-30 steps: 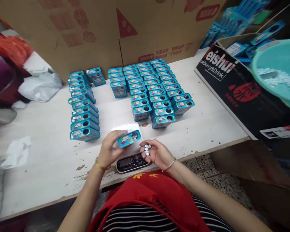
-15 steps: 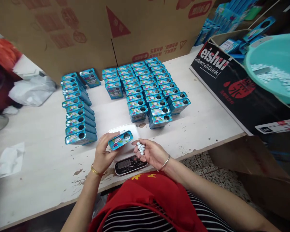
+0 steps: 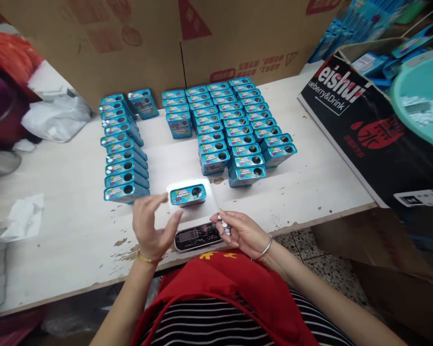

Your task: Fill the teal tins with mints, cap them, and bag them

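A blue candy tin (image 3: 187, 194) with a round opening in its top stands on the white plate of a kitchen scale (image 3: 198, 236). Just left of the tin, my left hand (image 3: 153, 226) is open, thumb and fingers apart, with nothing in it. Cupped at the scale's right side, my right hand (image 3: 240, 230) holds several small white candies (image 3: 225, 227) in its curled fingers. Through the tin's opening some pale content shows. The digits on the scale's display are too dim to read.
Rows of blue tins (image 3: 212, 161) stand behind the scale, with another row (image 3: 126, 192) to the left. A large cardboard box (image 3: 147, 62) backs the table. At right, a black carton (image 3: 350, 125) stands beneath a turquoise basin (image 3: 404, 91) of white candies. Crumpled tissue (image 3: 25, 216) lies left.
My left hand has set the tin down on the scale plate, let go and drawn back to the left. My right hand has moved slightly right and down, its fingers more curled over the candies.
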